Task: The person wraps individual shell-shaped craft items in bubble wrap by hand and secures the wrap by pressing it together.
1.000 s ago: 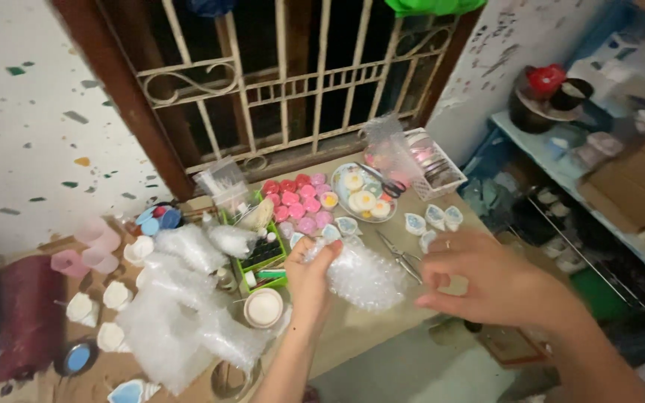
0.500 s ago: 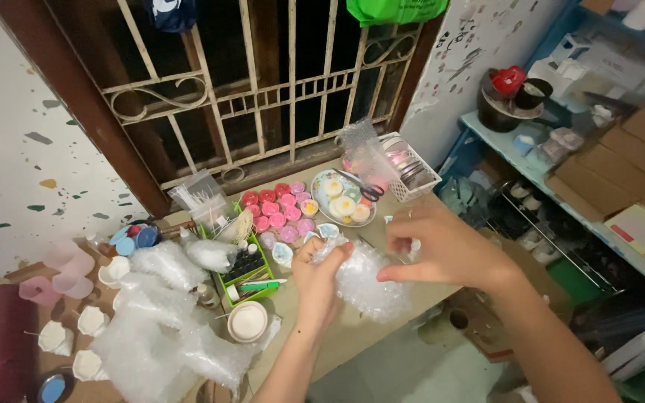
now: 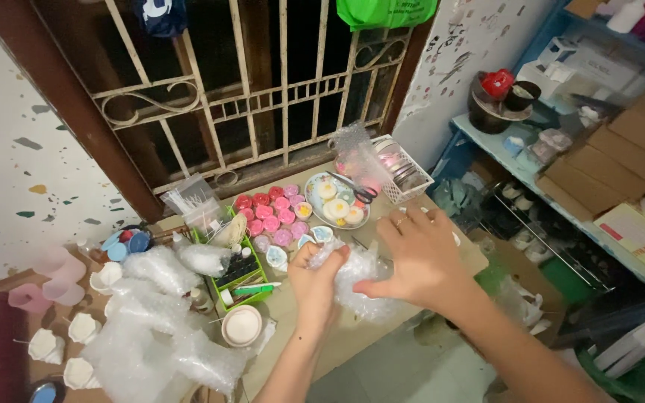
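While both hands meet over the near edge of the table (image 3: 382, 339), the left hand (image 3: 315, 280) is curled tight around one end of a bundle of bubble wrap (image 3: 363, 287), fingers closed on the crinkled plastic. The right hand (image 3: 419, 257) lies flat over the other end, fingers spread and thumb tucked under, pressing on the wrap, with a ring (image 3: 400, 222) on one finger. What sits inside the wrap cannot be made out. The bundle lies roughly level, its long axis running left to right between the two palms, just above the tabletop.

Just beyond the hands stands a patterned plate (image 3: 337, 201) of small round pieces with scissors (image 3: 356, 190) across it, and beside that a cluster of pink and red round cups (image 3: 274, 213). A white wire basket (image 3: 404, 175) sits behind the plate. To the left, a green tray (image 3: 244, 276) holds small items, a white round cup (image 3: 242, 326) rests in front of it, and loose sheets of bubble wrap (image 3: 158, 343) pile up near several white moulded cups (image 3: 76, 351). A barred window grille (image 3: 263, 97) rises behind the table
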